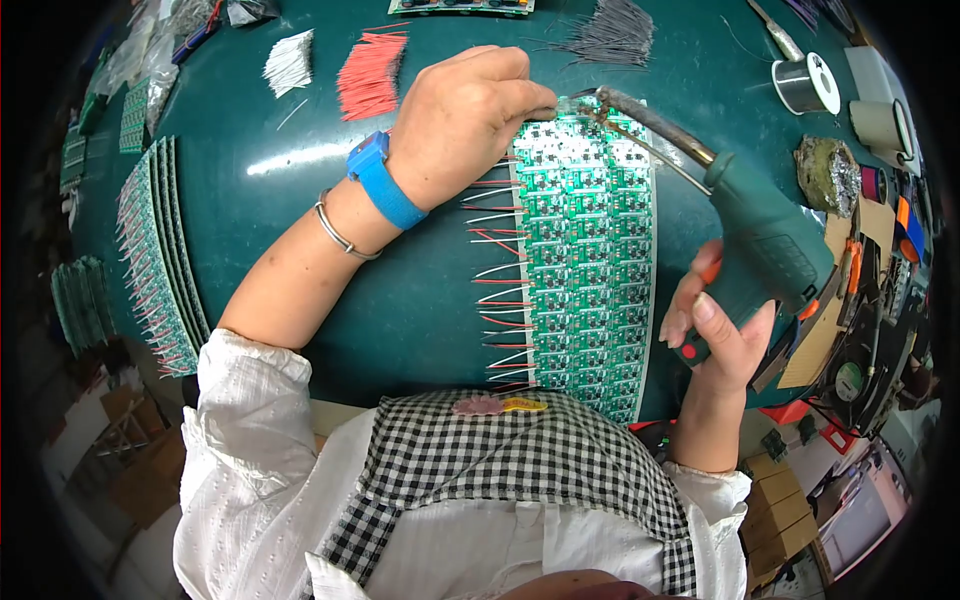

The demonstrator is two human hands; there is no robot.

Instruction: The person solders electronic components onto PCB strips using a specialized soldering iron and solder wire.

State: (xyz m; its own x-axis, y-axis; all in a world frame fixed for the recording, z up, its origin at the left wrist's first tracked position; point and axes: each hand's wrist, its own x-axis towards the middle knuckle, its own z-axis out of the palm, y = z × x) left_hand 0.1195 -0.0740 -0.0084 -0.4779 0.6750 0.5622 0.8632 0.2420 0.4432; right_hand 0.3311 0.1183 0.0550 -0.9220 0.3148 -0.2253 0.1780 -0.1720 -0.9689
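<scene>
A worker's right hand (722,325) grips a green soldering gun (760,235), its tip at the far end of a green circuit-board panel (588,270) on the bench (400,300); left hand (468,118) fingers pinch closed there, on what is unclear.

clear plastic bags (150,60) bunched at top-left table edge, brown cardboard boxes (780,510) stacked lower right on floor, small yellow-and-pink tag (502,405) on checked apron, no screens

left fingers (520,100) hiding soldering iron (740,215) tip
</scene>
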